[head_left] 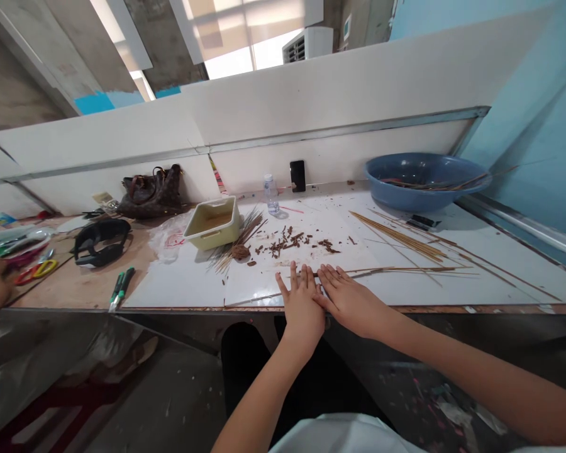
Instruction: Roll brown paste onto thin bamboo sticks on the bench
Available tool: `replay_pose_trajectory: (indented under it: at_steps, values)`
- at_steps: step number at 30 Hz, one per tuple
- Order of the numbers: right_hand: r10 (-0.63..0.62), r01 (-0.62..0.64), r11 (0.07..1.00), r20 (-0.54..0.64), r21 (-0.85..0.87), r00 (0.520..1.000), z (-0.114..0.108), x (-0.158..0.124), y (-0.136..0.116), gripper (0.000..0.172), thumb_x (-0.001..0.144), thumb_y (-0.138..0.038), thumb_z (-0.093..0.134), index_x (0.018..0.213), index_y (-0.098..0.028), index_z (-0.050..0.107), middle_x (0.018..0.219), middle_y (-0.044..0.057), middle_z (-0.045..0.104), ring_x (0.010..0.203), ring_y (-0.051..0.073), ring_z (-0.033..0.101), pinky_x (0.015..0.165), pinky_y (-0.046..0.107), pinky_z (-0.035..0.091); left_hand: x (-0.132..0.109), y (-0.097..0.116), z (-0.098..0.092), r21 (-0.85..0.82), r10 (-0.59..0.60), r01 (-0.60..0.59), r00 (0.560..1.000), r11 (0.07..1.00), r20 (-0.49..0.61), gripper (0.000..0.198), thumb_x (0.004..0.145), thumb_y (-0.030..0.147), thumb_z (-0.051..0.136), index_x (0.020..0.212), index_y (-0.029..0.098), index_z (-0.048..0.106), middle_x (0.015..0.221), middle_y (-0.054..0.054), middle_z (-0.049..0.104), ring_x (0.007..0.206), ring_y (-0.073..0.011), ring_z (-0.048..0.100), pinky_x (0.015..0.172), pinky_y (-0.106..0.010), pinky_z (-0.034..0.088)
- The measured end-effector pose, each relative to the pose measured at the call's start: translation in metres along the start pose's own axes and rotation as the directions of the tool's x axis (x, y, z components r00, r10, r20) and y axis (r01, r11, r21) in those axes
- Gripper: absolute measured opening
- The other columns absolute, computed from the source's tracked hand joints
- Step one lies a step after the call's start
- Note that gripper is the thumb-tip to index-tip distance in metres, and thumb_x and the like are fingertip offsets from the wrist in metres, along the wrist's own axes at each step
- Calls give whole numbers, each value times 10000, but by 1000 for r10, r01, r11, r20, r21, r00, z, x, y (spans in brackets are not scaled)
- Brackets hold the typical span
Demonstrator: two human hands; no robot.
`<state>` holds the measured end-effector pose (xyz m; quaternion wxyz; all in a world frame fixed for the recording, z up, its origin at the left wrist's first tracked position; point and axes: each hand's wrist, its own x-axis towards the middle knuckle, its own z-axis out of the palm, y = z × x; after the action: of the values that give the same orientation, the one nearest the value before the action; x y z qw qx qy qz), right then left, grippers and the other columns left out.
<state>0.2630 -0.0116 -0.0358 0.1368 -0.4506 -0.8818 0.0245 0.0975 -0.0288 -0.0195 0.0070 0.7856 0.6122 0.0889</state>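
A thin tan stick (396, 270) lies across the white board (339, 214), its near end reaching the fingertips of the right hand (351, 303). That hand and the left hand (302, 308) are both released, palms down with fingers spread flat on the board, side by side and grasping nothing. Beyond them lie a parallel bundle of slender tan sticks (399, 238), scattered brown flakes (283, 243), a cream rectangular plastic tray (212, 223) and a round blue plastic bowl (415, 195) holding more sticks.
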Motion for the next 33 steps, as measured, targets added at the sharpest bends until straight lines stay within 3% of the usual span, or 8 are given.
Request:
replay_pose_trajectory:
  at_steps: [4,8,11,13,15,22,30,33]
  values:
    - [-11,11,1000,-38,7,999,-1,0,-1,761,1189,-564,319,1663,2,506,1681,301,513,1615,391,481,1349,629,377,1,-4,-4,-41,4,-4,1000,999,-5,601,1113,227,415,1708,183,488,1785,-132,436,1742,-385,200,1378,-766,131]
    - [-46,51,998,-157,26,987,-9,9,15,568,1178,-423,441,1609,-86,596,1580,245,658,1501,362,615,1328,628,398,11,-11,-16,-101,-8,-2,995,995,-101,505,1124,177,447,1597,233,615,1640,-133,630,1693,-364,325,1341,-726,205]
    - [-74,93,992,-198,90,977,-16,20,35,366,1127,-299,565,1417,-177,753,1359,165,794,1278,327,734,1261,597,459,25,-20,-24,-168,-6,-21,987,986,-161,332,1133,243,551,1368,291,782,1417,-111,759,1513,-356,516,1258,-651,297]
    - [-74,104,984,-195,146,978,-19,28,46,240,1088,-284,646,1213,-208,836,1187,131,817,1147,316,744,1126,542,533,36,-26,-26,-239,31,-62,991,969,-131,209,1089,283,680,1198,320,854,1276,-88,784,1344,-328,593,1168,-576,355]
    - [-44,81,979,-198,185,979,-19,33,52,175,1064,-285,699,1088,-230,864,1105,109,805,1095,305,731,1049,510,518,45,-31,-25,-309,61,-83,995,948,-80,130,1040,306,770,1096,331,885,1200,-74,780,1252,-304,602,1093,-527,373]
    - [-28,62,980,-178,190,984,-18,36,47,253,1110,-304,647,1022,-263,880,1031,79,777,1066,264,679,986,468,351,54,-32,-13,-323,89,-125,988,938,-125,175,1018,236,765,955,315,908,1124,-72,771,1190,-289,576,1014,-499,384]
    - [-21,38,994,-175,98,984,-21,25,55,280,1134,-361,597,1193,-293,863,1153,85,796,1109,274,678,1005,479,290,49,-46,-11,-252,104,-144,981,957,-166,171,1042,285,749,1048,345,909,1175,-75,774,1202,-300,574,1024,-522,387]
    - [-4,22,994,-175,102,985,-20,22,59,290,1134,-361,596,1114,-294,877,1113,78,805,1069,269,681,993,481,292,49,-51,-11,-285,90,-133,983,949,-158,179,1043,291,747,1001,335,915,1142,-78,769,1194,-300,574,1022,-513,392]
